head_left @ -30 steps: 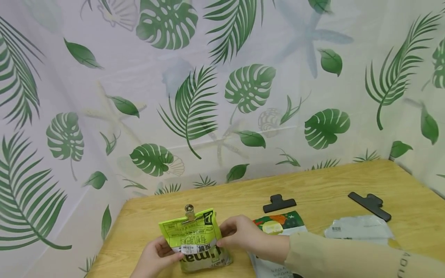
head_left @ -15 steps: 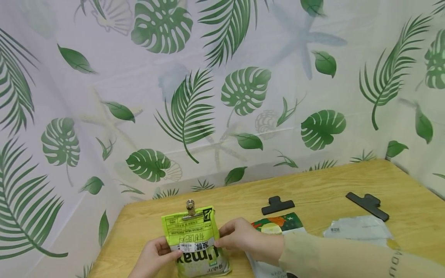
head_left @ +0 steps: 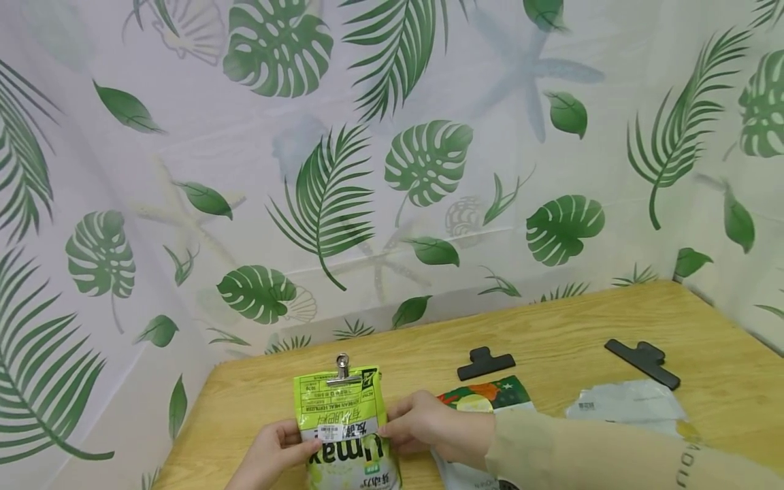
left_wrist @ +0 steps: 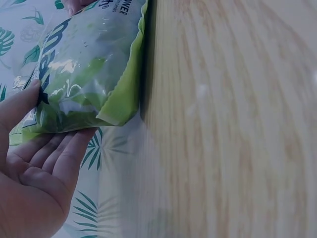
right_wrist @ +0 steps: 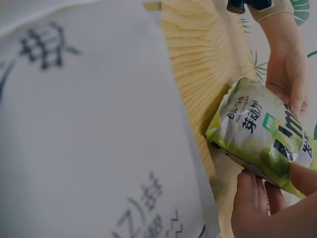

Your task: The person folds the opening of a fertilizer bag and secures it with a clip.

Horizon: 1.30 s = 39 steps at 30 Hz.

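Left fingers (left_wrist: pixel 72 156) and right fingers (right_wrist: pixel 246 193) in facing pinches

Right of the lime-green plastic pouch (head_left: pixel 346 429), on the wood-grain desk (head_left: pixel 563 327), lay a white printed plastic bag (head_left: pixel 505 390), a black T-shaped clip (head_left: pixel 486 366) behind; farther right, a crumpled pale bag (head_left: pixel 631 401), another black clip (head_left: pixel 643 363) behind.

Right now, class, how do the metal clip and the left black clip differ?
The metal clip is shiny silver; the left black clip is dull black. The metal clip is narrower than the left black clip. The metal clip clamps the edge of the green bag; the left black clip lies on the table. Both have a straight bar with a handle midway.
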Motion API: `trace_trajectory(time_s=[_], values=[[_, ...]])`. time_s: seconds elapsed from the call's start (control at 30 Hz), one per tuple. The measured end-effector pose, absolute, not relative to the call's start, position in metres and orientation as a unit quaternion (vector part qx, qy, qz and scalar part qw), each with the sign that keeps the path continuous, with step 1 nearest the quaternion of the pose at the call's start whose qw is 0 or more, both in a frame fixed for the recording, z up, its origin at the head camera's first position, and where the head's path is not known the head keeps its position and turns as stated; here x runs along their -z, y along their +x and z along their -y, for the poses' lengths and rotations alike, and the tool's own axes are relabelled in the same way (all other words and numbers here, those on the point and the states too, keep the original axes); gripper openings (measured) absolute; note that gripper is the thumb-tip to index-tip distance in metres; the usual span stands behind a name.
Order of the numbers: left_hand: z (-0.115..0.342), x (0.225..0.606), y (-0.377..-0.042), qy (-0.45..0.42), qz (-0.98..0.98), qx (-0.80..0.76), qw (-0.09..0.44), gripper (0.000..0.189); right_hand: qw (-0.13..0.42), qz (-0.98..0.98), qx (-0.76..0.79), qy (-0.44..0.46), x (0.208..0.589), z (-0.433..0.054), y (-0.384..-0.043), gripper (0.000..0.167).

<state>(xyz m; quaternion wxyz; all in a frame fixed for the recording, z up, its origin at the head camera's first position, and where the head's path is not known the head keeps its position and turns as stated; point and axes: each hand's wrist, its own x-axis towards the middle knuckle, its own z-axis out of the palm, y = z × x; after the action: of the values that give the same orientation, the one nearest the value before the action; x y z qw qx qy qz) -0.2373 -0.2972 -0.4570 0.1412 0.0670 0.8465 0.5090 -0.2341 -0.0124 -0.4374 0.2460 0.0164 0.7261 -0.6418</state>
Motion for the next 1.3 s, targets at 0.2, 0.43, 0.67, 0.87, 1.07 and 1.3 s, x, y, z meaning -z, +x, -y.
trace_trajectory(time_s=[0.2, 0.43, 0.67, 0.87, 1.07, 1.3], values=[[0.295, 0.457, -0.238, 0.045, -0.842, -0.515, 0.153, 0.047, 0.257, -0.732, 0.63, 0.044, 0.438, 0.013, -0.236, 0.022], [0.288, 0.459, -0.236, 0.023, -0.855, -0.496, 0.15, 0.045, 0.277, -0.725, 0.628, 0.058, 0.439, 0.012, -0.236, 0.024], [0.286, 0.458, -0.238, 0.007, -0.86, -0.487, 0.154, 0.042, 0.289, -0.719, 0.629, 0.064, 0.441, 0.013, -0.238, 0.022], [0.285, 0.456, -0.24, -0.023, -0.87, -0.471, 0.146, 0.033, 0.293, -0.712, 0.634, 0.075, 0.444, 0.015, -0.239, 0.014], [0.284, 0.456, -0.243, -0.059, -0.873, -0.46, 0.149, 0.029, 0.297, -0.706, 0.638, 0.08, 0.444, 0.017, -0.239, 0.013], [0.28, 0.456, -0.244, -0.071, -0.886, -0.439, 0.135, 0.027, 0.295, -0.705, 0.639, 0.089, 0.443, 0.018, -0.238, 0.014]])
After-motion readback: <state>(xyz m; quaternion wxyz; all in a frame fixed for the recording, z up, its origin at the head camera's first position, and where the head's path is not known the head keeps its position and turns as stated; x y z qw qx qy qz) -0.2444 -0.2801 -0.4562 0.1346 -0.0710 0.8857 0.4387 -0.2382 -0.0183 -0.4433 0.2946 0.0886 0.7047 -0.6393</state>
